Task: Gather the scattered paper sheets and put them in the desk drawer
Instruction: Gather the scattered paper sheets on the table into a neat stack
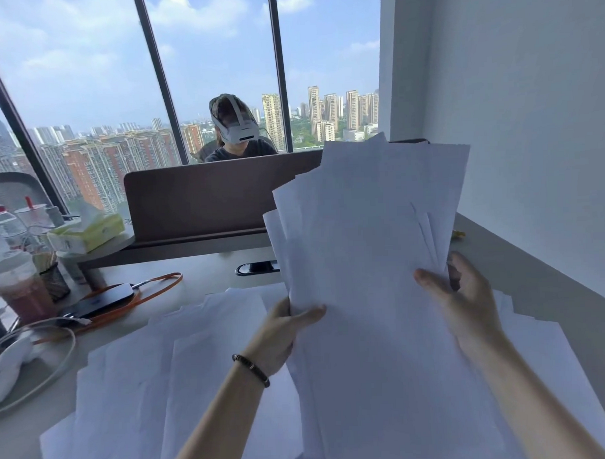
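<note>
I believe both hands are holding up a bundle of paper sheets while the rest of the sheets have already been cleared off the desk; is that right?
Not quite. Both the left hand and right hand do hold up the bundle of paper sheets, but the head view shows many loose sheets still lying scattered on the desk.
</note>
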`<state>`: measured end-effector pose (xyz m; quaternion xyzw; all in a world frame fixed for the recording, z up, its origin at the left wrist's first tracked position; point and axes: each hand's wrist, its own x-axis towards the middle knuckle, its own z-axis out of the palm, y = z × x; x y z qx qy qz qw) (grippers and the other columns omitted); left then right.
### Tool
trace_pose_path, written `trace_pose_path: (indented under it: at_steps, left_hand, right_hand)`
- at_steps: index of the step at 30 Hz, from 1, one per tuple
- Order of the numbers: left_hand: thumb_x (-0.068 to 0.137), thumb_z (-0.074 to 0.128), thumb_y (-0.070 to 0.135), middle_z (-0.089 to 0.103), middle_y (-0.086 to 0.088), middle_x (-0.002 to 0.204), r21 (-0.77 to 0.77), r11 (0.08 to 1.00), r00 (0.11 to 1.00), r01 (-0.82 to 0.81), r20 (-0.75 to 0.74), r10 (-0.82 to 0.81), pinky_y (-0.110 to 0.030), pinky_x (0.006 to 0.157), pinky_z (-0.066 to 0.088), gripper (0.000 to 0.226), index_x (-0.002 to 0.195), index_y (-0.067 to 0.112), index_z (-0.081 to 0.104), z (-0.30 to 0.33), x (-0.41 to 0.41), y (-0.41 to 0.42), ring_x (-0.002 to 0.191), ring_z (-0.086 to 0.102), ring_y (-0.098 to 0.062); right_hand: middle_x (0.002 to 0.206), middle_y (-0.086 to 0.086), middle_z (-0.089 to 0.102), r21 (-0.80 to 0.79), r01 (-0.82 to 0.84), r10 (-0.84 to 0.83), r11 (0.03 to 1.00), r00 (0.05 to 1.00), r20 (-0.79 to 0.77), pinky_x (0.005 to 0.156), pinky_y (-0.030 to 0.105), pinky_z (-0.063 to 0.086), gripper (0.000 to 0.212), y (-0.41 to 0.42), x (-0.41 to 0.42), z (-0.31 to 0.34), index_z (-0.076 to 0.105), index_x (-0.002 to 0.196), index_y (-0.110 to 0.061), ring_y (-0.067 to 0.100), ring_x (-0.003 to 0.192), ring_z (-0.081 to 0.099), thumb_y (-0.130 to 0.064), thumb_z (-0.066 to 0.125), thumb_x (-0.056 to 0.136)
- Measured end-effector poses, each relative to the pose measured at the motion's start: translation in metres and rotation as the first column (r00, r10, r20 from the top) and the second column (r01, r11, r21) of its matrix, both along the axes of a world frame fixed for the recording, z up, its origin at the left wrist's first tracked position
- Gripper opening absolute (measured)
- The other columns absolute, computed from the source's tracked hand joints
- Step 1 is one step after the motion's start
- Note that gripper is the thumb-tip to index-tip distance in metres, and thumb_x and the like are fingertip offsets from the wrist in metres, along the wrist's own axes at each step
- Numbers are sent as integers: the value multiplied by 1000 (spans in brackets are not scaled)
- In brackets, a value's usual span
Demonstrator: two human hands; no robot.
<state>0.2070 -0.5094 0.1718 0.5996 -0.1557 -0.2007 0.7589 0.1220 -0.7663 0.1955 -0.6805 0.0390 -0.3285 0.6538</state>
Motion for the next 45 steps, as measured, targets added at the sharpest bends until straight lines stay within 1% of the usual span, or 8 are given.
trace_pose_path:
  at_steps: [5, 8, 11, 18, 23, 32, 39, 45]
  left_hand:
    - [81, 73, 0, 75, -20, 105, -119, 981, 982, -156, 92, 168, -46, 84, 59, 21, 102, 4, 74, 23, -5, -16, 90, 72, -33]
    - [80, 72, 4, 75, -18, 103, -195, 959, 958, -206, 161, 239, -45, 82, 59, 27, 106, -2, 70, 40, -9, -19, 88, 72, -31]
    - [82, 72, 4, 76, -15, 99, -219, 942, 919, -254, 248, 306, -47, 83, 58, 19, 101, 2, 71, 56, -11, -19, 86, 71, -30]
    - [82, 74, 12, 76, -14, 104, -224, 932, 859, -284, 373, 351, -44, 86, 58, 21, 102, 5, 72, 86, -19, -8, 93, 72, -27]
    - [81, 77, 20, 77, -14, 104, 13, 966, 884, -260, 405, 233, -47, 90, 56, 25, 102, 8, 77, 69, -20, 13, 97, 73, -29]
    - [71, 79, 36, 76, 0, 92, 138, 970, 891, -201, 437, 123, -28, 77, 54, 39, 99, 8, 75, 49, -25, 16, 85, 70, -13]
    - [74, 78, 33, 75, -14, 113, 59, 990, 905, -131, 415, 96, -40, 95, 53, 45, 109, 6, 73, 47, -19, 22, 107, 70, -29]
    - [71, 79, 35, 76, -13, 111, 55, 983, 901, -173, 412, 135, -40, 94, 53, 47, 107, 6, 74, 45, -18, 21, 103, 71, -24]
  right_hand:
    - [89, 0, 74, 57, -33, 29, 998, 997, 65, 81, 39, 49, 14, -4, 2, 21, 70, 94, -11, 19, 84, 65, -20, 77, 86]
    - [90, 3, 67, 25, -45, 44, 999, 997, 66, 82, 39, 45, 54, -3, -1, 29, 65, 99, -1, 18, 88, 60, -49, 79, 78]
    - [85, -15, 73, -16, -62, 63, 998, 997, 53, 79, 34, 49, 3, -1, 0, 35, 67, 97, -16, 5, 82, 66, -18, 65, 96]
    - [87, -14, 75, -73, -35, 42, 997, 994, 101, 68, 13, 51, 18, 7, -3, 57, 69, 108, -17, 0, 79, 67, -6, 61, 96]
    - [71, 2, 47, -48, -5, 8, 999, 999, 51, 65, 31, 34, 34, 10, -5, 46, 50, 77, -2, 7, 65, 44, -26, 72, 89]
    - [94, -22, 71, 14, -58, 56, 998, 991, 125, 79, 14, 51, 16, 18, -11, 44, 63, 109, -22, -3, 93, 65, -26, 48, 106]
    - [62, -7, 23, 131, 53, -76, 990, 981, 177, 61, 34, 18, 42, 9, -5, 51, 24, 69, -17, 12, 59, 20, -20, 44, 106]
    - [59, -8, 48, 127, -17, -2, 992, 989, 148, 55, 25, 32, 38, 4, -4, 42, 52, 68, -13, 8, 57, 41, -14, 46, 106]
